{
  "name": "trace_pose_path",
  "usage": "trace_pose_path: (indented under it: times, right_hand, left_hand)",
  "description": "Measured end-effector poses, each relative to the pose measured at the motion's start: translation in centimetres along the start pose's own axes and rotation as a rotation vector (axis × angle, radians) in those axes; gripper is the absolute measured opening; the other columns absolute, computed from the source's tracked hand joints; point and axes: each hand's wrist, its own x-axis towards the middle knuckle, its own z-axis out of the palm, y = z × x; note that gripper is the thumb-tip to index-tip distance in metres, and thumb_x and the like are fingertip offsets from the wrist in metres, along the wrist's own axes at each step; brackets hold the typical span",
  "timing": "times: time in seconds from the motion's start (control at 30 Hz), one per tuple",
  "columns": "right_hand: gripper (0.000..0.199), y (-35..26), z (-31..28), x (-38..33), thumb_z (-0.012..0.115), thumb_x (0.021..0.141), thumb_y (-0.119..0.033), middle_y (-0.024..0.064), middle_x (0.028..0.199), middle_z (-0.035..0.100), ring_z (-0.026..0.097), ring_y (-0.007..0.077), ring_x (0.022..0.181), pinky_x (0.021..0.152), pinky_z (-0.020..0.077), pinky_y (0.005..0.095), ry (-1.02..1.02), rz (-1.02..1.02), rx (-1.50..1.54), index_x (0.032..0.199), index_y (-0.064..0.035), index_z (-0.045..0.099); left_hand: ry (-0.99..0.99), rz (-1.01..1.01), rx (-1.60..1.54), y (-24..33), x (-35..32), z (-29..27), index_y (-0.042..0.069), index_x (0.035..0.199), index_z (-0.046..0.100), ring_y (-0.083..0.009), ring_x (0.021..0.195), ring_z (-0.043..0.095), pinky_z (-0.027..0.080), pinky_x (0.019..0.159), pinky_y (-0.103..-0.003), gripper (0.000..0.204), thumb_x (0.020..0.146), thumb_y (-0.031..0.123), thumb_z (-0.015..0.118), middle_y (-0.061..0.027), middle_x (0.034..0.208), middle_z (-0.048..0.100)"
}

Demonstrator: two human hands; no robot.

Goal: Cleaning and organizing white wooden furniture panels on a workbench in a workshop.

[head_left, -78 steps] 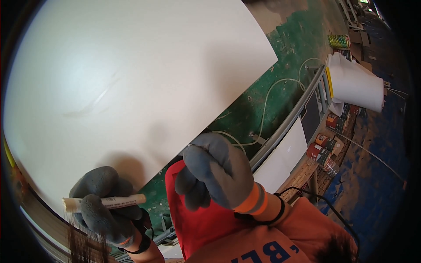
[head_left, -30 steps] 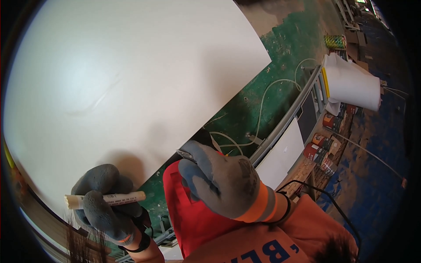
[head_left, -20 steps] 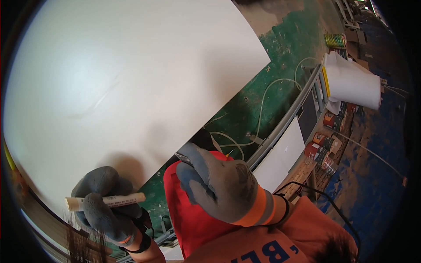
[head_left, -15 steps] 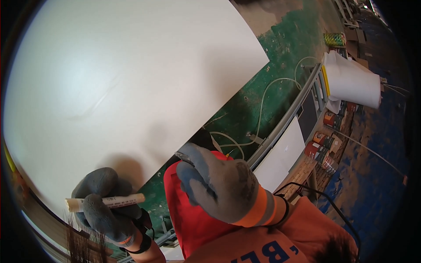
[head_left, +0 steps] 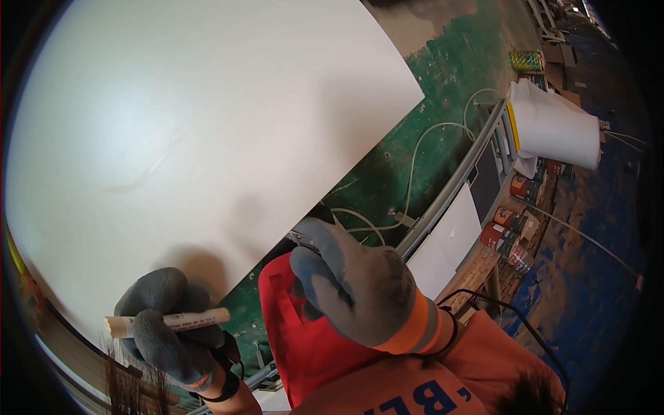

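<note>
My left hand (head_left: pixel 162 321), in a grey-coated work glove, is closed around a short cream printed tube (head_left: pixel 200 319). It is just over the near edge of a large white sheet (head_left: pixel 207 124). My right hand (head_left: pixel 360 283), in a matching glove with an orange cuff, is closed with a small grey metal tool (head_left: pixel 302 239) at its thumb and forefinger. Most of that tool is hidden, so its kind is unclear. The right hand is beside the sheet's slanting edge, above red cloth (head_left: pixel 294 325) at my lap.
Beyond the sheet lies a worn green surface (head_left: pixel 387 155) with a pale hose (head_left: pixel 413 169) looping over it. A grey metal rail (head_left: pixel 443 197) crosses on the right. Past it are a white roll (head_left: pixel 560 128), several cans (head_left: pixel 499 237) on wood, and a dusty blue floor (head_left: pixel 581 277).
My right hand has moved slightly to the right and away from me, with the metal tool in it. My left hand and the tube have barely moved.
</note>
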Motion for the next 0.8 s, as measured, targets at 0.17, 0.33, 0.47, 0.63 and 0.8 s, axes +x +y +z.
trace_pose_path:
  times: [0.17, 0.33, 0.47, 0.63, 0.8]
  right_hand:
    - [0.043, 0.5, 0.2, -0.1, 0.053, 0.083, -0.004, 0.0125, 0.076, 0.065, 0.067, 0.0275, 0.066, 0.061, 0.0518, 0.0344, 0.004, 0.004, 0.018, 0.125, 0.0019, 0.045]
    - [0.047, 0.3, 0.5, -0.1, 0.056, 0.080, -0.004, 0.0155, 0.082, 0.063, 0.065, 0.0316, 0.065, 0.060, 0.0518, 0.0364, 0.031, -0.041, -0.088, 0.125, 0.0010, 0.045]
    - [0.049, 0.1, 0.8, -0.2, 0.057, 0.079, -0.005, 0.0155, 0.082, 0.063, 0.065, 0.0332, 0.067, 0.060, 0.0517, 0.0377, 0.025, 0.000, -0.090, 0.126, 0.0007, 0.045]
    - [0.047, 0.3, 0.9, -0.2, 0.057, 0.079, -0.005, 0.0165, 0.086, 0.064, 0.065, 0.0338, 0.070, 0.061, 0.0515, 0.0380, 0.060, 0.001, -0.095, 0.125, 0.0013, 0.045]
    - [0.038, 1.2, 0.7, -0.4, 0.054, 0.087, -0.009, 0.0156, 0.084, 0.065, 0.066, 0.0287, 0.064, 0.056, 0.0508, 0.0348, 0.053, -0.036, 0.126, 0.122, 0.0013, 0.045]
  left_hand:
    - [-0.012, 0.068, 0.045, -0.1, 0.2, 0.0, -0.003, 0.087, 0.053, -0.0120, 0.038, 0.040, 0.028, 0.036, -0.025, 0.048, 0.092, 0.044, 0.043, -0.0068, 0.052, 0.046]
    - [0.105, 0.082, 0.081, 0.4, -0.2, 1.3, -0.001, 0.085, 0.053, -0.0121, 0.039, 0.042, 0.029, 0.038, -0.024, 0.047, 0.092, 0.045, 0.043, -0.0074, 0.052, 0.047]
    - [0.121, 0.064, 0.090, 0.6, -0.2, 1.6, -0.001, 0.085, 0.053, -0.0116, 0.039, 0.041, 0.029, 0.037, -0.023, 0.047, 0.092, 0.044, 0.043, -0.0072, 0.052, 0.047]
    - [0.115, 0.073, 0.072, 0.2, -0.1, 1.3, -0.001, 0.083, 0.052, -0.0112, 0.036, 0.039, 0.027, 0.036, -0.023, 0.047, 0.091, 0.044, 0.045, -0.0069, 0.050, 0.046]
    - [0.017, 0.073, 0.052, 0.2, 0.1, 0.7, -0.001, 0.082, 0.053, -0.0115, 0.036, 0.039, 0.027, 0.036, -0.023, 0.045, 0.092, 0.042, 0.045, -0.0069, 0.051, 0.046]
